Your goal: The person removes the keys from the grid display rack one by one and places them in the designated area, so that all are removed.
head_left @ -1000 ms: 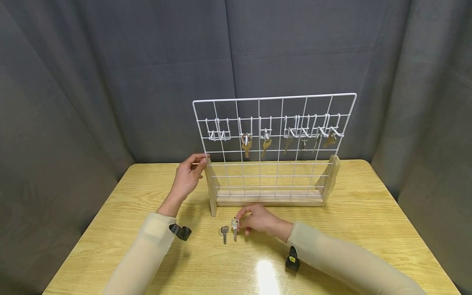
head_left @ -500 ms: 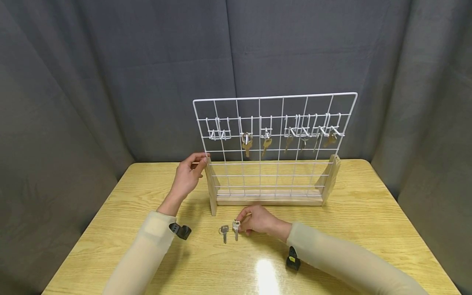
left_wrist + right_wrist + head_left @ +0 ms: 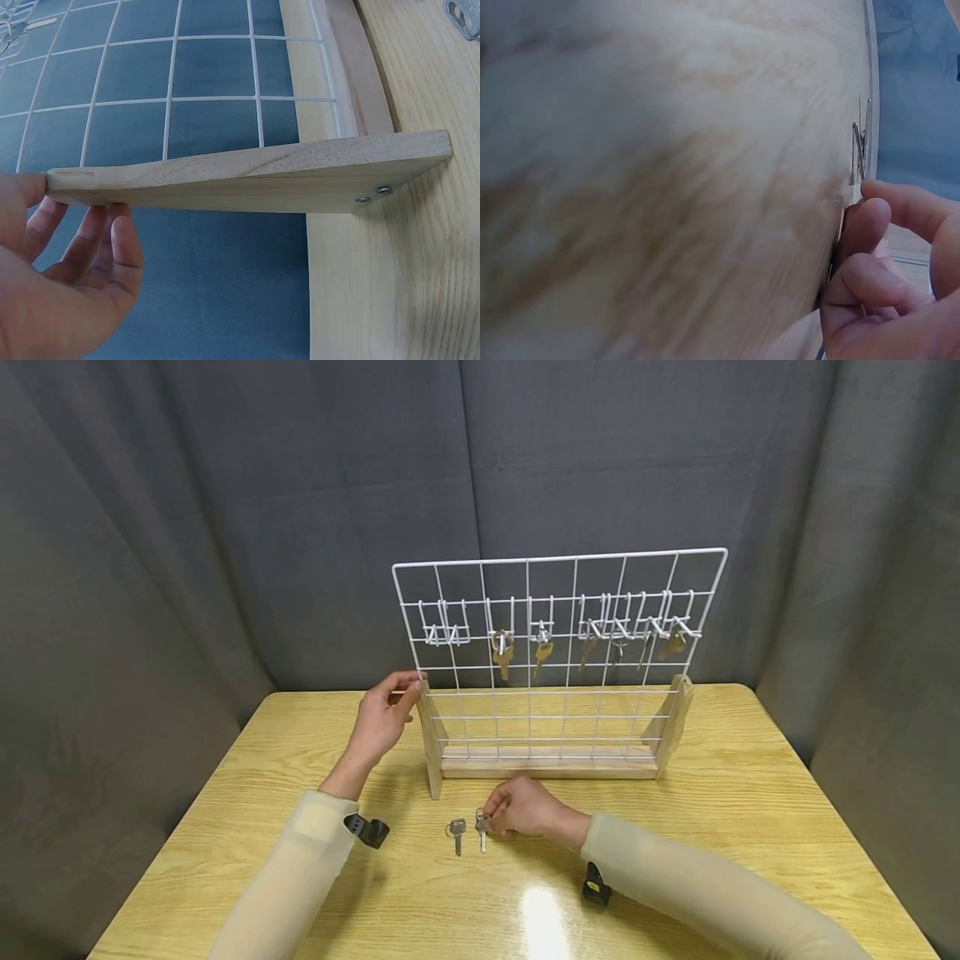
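Observation:
My left hand (image 3: 381, 718) holds the upper end of the rack's left wooden support (image 3: 247, 176); in the left wrist view its fingers reach both faces of the board. Low over the table in front of the rack, my right hand (image 3: 528, 806) pinches a silver key (image 3: 483, 839) by its head end. The key's ring shows at the upper left of its head, and its blade points toward the front. Just left of it lies a second silver key (image 3: 457, 837) with a small ring. In the right wrist view, thumb and forefinger meet close to the tabletop (image 3: 667, 187).
Above my right hand stands a white wire grid rack (image 3: 528, 693) on a wooden base (image 3: 547, 768). Brass keys (image 3: 503, 658) and several others hang from its hooks; the double hook (image 3: 446, 635) at the left carries none. A grey curtain (image 3: 337, 527) surrounds the table.
My right hand has shifted slightly to the right. The key at its fingertips has moved a little right and toward the front, its ring showing more clearly. My left hand stays put.

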`<action>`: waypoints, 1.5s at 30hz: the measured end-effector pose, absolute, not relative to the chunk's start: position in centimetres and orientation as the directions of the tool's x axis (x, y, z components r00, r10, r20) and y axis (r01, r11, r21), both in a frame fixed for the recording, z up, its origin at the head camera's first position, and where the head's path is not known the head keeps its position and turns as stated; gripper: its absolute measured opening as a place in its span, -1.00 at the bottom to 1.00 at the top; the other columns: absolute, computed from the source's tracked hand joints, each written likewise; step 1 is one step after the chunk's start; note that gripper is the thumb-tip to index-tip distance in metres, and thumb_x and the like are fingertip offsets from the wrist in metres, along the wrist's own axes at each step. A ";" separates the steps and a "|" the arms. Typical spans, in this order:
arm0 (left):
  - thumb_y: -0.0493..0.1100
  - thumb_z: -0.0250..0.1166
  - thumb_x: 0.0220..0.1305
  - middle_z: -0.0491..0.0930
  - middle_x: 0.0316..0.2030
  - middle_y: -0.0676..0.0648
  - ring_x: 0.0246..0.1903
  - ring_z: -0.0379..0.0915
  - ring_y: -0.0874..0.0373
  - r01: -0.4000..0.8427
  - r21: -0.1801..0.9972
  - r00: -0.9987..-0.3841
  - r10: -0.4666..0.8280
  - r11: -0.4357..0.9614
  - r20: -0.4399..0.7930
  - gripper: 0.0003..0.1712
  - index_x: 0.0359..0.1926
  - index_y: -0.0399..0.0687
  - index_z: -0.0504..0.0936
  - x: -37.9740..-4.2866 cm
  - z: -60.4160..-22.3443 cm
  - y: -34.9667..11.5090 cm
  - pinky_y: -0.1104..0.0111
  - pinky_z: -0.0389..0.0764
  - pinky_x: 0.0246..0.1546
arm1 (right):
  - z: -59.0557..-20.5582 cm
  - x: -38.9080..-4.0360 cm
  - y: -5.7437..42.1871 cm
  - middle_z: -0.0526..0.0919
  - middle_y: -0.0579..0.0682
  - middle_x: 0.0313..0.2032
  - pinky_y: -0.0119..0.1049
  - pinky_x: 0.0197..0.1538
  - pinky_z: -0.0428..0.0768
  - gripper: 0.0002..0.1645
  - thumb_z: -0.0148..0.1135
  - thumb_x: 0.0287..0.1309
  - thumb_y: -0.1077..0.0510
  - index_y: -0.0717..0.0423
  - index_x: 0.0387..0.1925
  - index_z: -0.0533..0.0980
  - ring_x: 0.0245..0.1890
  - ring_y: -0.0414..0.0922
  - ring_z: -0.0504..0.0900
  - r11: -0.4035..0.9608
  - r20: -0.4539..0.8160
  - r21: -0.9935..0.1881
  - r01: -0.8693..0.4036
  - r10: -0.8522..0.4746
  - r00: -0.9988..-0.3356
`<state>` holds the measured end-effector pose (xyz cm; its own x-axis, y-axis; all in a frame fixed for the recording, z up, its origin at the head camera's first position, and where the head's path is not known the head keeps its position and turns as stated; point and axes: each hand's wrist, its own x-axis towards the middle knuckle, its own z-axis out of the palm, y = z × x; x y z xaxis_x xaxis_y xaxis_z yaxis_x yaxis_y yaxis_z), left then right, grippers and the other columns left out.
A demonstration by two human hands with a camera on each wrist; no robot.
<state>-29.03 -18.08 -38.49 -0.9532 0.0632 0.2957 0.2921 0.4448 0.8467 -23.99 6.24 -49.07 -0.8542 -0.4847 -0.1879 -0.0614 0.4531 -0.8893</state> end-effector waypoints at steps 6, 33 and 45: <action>-0.01 0.10 0.53 0.59 0.14 -0.25 0.06 0.55 -0.12 0.269 0.853 -0.960 0.055 0.448 0.273 -0.55 0.26 -0.15 0.54 -29.0 -38.5 -18.0 0.02 0.65 -0.10 | -49.0 -24.0 6.4 0.68 0.00 -0.49 -0.37 -0.49 0.61 -0.87 0.40 0.00 0.40 0.28 -0.34 0.64 -0.61 -0.21 0.58 0.466 -0.177 -0.881 -0.083 -0.486 -0.856; -0.06 0.09 0.54 0.59 0.12 -0.28 0.06 0.56 -0.14 0.264 0.855 -0.962 0.052 0.447 0.270 -0.59 0.24 -0.18 0.55 -28.0 -37.3 -17.4 0.07 0.67 -0.11 | -45.9 -25.1 8.4 0.70 0.17 -0.31 0.00 -0.19 0.70 -0.76 0.31 0.21 0.29 0.35 -0.11 0.61 -0.33 0.22 0.68 0.365 -0.115 -0.928 -0.072 -0.467 -0.877; 0.04 0.13 0.51 0.62 0.08 -0.19 0.01 0.59 -0.06 0.293 0.845 -0.952 0.052 0.448 0.302 -0.59 0.19 -0.07 0.59 -28.9 -38.4 -17.9 0.28 0.66 -0.22 | -44.7 -25.5 8.9 0.69 0.23 -0.29 -0.38 -0.54 0.34 -0.73 0.29 0.25 0.20 0.26 -0.06 0.61 -0.26 0.31 0.65 0.351 -0.125 -0.935 -0.054 -0.468 -0.875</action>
